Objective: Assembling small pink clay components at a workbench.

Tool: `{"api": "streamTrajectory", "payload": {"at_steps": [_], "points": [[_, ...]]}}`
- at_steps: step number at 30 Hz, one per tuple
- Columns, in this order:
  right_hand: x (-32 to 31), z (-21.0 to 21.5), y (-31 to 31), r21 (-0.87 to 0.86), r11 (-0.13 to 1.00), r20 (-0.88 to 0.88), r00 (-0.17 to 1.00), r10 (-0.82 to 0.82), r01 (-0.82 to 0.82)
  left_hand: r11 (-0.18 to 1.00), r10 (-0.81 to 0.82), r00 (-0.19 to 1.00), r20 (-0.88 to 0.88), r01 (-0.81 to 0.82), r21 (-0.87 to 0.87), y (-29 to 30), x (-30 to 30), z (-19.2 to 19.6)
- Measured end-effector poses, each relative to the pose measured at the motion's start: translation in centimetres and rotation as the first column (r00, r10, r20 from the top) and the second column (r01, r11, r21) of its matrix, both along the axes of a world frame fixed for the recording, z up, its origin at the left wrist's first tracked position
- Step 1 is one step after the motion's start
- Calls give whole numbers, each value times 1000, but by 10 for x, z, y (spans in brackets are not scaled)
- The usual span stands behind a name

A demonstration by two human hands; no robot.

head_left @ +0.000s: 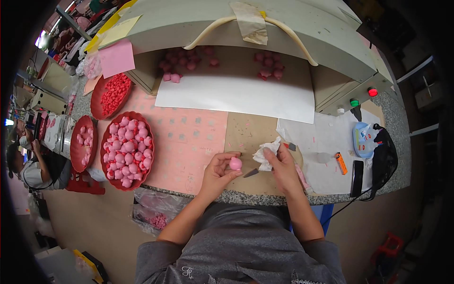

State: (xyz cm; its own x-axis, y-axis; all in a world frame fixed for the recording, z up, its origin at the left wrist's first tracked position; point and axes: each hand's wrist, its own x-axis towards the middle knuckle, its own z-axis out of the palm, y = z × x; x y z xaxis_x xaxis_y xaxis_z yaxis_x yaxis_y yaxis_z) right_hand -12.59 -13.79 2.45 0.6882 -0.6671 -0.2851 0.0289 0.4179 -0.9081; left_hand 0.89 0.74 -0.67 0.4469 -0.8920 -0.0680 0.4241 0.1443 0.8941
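Note:
My left hand (217,174) is closed, holding a small round pink toy piece (235,164) between thumb and fingers above the brown board (250,128). Pinched in my right hand (285,171) is a crumpled white tissue (266,152), a short way to the right of the pink piece and apart from it. On the board between my hands lies a grey pointed blade (251,173). A second blade with a red part (290,146) rests just beyond my right hand.
Left are a red bowl (150,165) of pink and red pieces and two smaller red trays (79,166). Ahead, pink pieces (184,60) sit inside a grey machine (189,35). An orange lighter (341,163), a black phone (357,177) and a black bag (385,161) lie right.

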Motion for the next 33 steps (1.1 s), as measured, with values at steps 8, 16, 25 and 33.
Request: {"api": "streamTrajectory", "payload": {"at_steps": [8,16,25,33], "points": [[22,-17,30,-227,909,-79,936,342,-351,988,81,949,304,-117,103,4,-7,-7],[16,-8,33,8,961,-12,961,278,-278,992,113,972,205,-123,39,1,-12,-8],[12,-12,27,148,966,59,977,207,-214,997,73,991,112,-72,-17,-2,-11,1],[-3,-6,10,-12,1000,-18,1000,-20,20,992,98,994,56,-93,-88,-3,-12,7]]}}
